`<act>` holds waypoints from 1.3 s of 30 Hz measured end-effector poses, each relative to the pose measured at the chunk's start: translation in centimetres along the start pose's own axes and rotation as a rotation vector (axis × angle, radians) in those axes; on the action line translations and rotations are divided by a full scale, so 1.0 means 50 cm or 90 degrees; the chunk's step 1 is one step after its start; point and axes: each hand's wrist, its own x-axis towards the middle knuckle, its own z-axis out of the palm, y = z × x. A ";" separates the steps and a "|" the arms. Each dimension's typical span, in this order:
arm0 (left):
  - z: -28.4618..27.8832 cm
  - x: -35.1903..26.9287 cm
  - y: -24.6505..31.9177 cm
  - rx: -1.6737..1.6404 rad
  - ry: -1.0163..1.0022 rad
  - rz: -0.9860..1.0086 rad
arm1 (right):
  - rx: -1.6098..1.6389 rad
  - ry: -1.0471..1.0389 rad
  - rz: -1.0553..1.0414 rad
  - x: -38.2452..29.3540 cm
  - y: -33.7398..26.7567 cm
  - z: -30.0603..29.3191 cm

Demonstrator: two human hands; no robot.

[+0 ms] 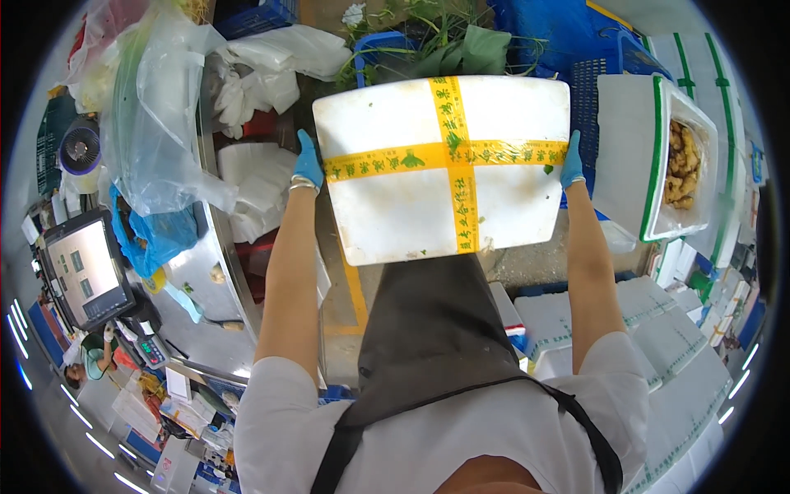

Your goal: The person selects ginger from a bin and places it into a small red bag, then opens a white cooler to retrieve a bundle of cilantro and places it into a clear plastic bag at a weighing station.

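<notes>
A white foam box (389,210) is held level in front of me, between my two blue-gloved hands. Yellow printed packing tape (458,154) crosses its top in both directions, and the tape bears writing. My left hand (307,163) presses against the box's left side. On the opposite side, my right hand (573,162) grips the right edge. Both arms are stretched forward over my dark apron (435,327). The underside of the box and the fingertips beneath it are hidden.
Beyond the box stands a blue crate (379,44) of leafy greens (457,52). Right of me, an open foam box (648,160) holds ginger (682,163). A steel table (216,302) at left carries plastic bags (160,117) and a screen (89,268). Stacked foam boxes (666,333) stand behind at right.
</notes>
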 end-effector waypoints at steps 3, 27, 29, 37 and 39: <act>-0.094 0.083 -0.013 0.122 0.149 -0.001 | 0.006 -0.049 -0.012 0.040 0.010 0.065; 0.121 0.281 0.154 1.114 -0.068 0.184 | 0.057 0.084 -0.030 0.052 0.071 -0.014; 0.167 0.268 0.164 1.135 0.004 0.172 | 0.055 0.104 -0.005 0.073 0.063 -0.013; 0.270 0.086 0.245 1.100 0.087 0.273 | 0.072 0.105 -0.004 0.085 0.065 -0.061; 0.225 0.078 0.242 1.116 0.047 0.271 | 0.041 0.118 -0.027 0.069 0.062 -0.051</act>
